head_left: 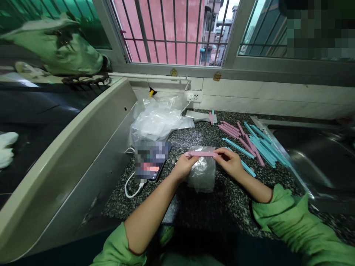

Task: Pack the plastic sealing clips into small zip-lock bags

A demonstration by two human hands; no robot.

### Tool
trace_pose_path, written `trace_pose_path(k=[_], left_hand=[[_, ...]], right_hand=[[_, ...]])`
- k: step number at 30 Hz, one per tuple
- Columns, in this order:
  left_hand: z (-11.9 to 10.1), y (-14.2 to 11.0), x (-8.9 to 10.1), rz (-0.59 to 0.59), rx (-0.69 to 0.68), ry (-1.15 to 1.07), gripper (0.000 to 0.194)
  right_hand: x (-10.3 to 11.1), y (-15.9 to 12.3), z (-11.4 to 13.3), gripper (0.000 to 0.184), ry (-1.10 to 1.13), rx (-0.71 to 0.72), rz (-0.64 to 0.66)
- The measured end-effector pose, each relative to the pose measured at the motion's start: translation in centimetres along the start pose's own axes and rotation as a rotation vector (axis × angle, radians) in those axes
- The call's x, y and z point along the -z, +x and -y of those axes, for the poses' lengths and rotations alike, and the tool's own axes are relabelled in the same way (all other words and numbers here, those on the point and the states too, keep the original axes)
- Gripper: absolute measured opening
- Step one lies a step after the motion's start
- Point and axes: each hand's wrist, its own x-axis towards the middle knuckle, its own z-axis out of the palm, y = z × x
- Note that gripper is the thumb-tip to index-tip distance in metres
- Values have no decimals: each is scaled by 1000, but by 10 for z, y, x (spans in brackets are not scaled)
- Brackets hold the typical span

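Note:
A long pink plastic bag-sealing clip is held level between my two hands. My left hand pinches its left end, and the fingers of my right hand close on the right end. Just beneath it, a clear plastic bag rests on the counter; whether the clip touches the bag I cannot tell. To the right of my right hand lie loose pink clips and blue clips, several of each, in a spread-out pile.
Left of my hands, a phone lies with a white cable. Behind it sit crumpled clear bags. A metal sink borders the speckled counter on the right, a wall socket the back, a raised cream panel the left.

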Motion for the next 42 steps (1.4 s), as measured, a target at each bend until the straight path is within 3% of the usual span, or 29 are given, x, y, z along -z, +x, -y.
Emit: trace_pose_path(k=[11, 17, 20, 22, 34, 39, 42], left_hand=[[-1, 0, 2, 34, 9, -50, 31], [-7, -1, 4, -135, -80, 89, 32], [-8, -2, 4, -166, -85, 103, 32], [-9, -2, 4, -160, -106, 114, 30], [-7, -1, 6, -144, -185, 204, 26], [-8, -1, 5, -182, -149, 193, 29], [-8, -2, 4, -101, -75, 140, 35]], right_hand=[[-2, 2, -2, 15, 28, 1, -26], [-3, 1, -5, 20, 79, -60, -52], [-4, 1, -6, 32, 194, -113, -66], [-4, 2, -6, 37, 245, -145, -49], [-1, 4, 3, 25, 180, -175, 31], [-2, 3, 3, 27, 157, -163, 53], [0, 4, 1, 27, 159, -167, 26]])
